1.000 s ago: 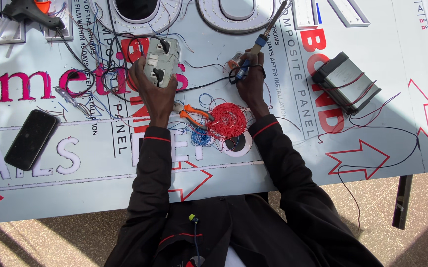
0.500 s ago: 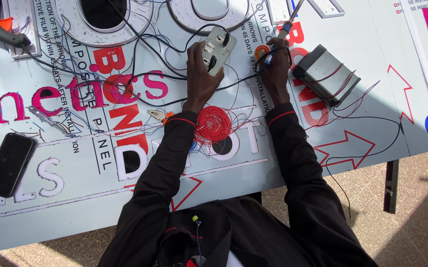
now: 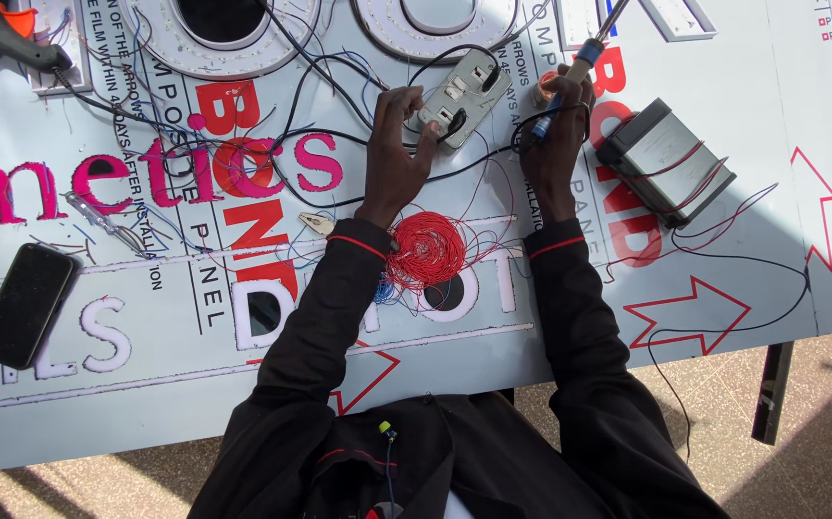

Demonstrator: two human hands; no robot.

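Left hand [image 3: 395, 144] on switch plate [image 3: 459, 96], right hand [image 3: 552, 135] gripping screwdriver [image 3: 574, 72] (blue-handled)

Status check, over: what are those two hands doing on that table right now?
Left hand steadies grey socket strip. Right hand grips blue-handled tool beside it. Black wires tangled around; red wire coil between the forearms.

White sign panel [image 3: 99, 404] w/ pink, red & outlined lettering plus red arrow outlines covers the counter; dark phone [image 3: 26, 303], screen off, lies at its left; grey boxy unit [image 3: 666, 159] w/ pale label, right.
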